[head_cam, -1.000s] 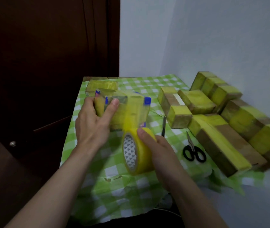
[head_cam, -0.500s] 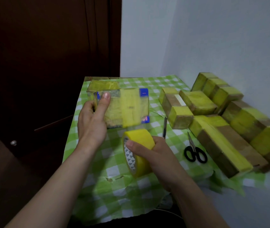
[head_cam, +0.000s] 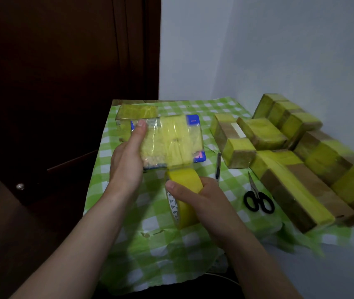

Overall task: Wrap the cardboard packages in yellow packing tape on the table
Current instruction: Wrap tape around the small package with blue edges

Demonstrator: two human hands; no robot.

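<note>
Yellow packing-tape roll [head_cam: 184,181] gripped on edge by right hand [head_cam: 204,203], thumb curled over near rim, fingers wrapped round far side; tape strip runs from roll up onto rectangular blue-cornered cardboard package [head_cam: 171,141], middle already banded in yellow; left hand [head_cam: 126,162] holds package above table [head_cam: 150,257] covered in green-and-white checked cloth, thumb pressed on front face, fingers hidden behind; black-handled scissors [head_cam: 258,201] lie right of roll; yellow-taped brown cardboard boxes [head_cam: 290,190] heaped along right side by wall; one more taped box [head_cam: 137,111] at far edge.
</note>
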